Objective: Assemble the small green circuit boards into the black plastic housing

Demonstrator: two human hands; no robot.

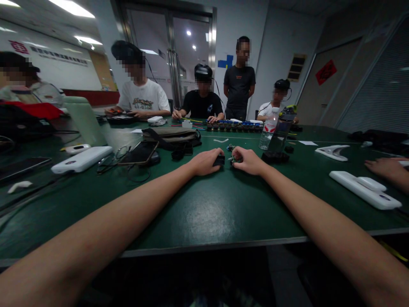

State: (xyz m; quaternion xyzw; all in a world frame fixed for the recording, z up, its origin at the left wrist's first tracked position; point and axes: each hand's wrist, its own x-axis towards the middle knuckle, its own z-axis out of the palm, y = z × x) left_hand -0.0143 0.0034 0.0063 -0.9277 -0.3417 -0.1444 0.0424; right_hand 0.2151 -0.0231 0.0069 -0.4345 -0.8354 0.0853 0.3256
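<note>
Left hand (204,163) grasps black block (220,160); right hand (249,161) pinches small green part (235,160). Both things front of wearer, over green desk (204,209), near each other. Beyond right hand, clear bottle (265,140): red-and-white label (270,127), wording too small. Standing person's dark T-shirt (239,87): orange lettering, illegible. Door (334,91): red diamond paper (323,76), dark character blurred. Far left wall (64,76): red logo (18,47), dark Chinese characters (57,56), unreadable.

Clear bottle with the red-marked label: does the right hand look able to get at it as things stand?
Likely yes: nothing appears to stand between the right hand and the clear bottle, though that hand holds a small part.
</note>
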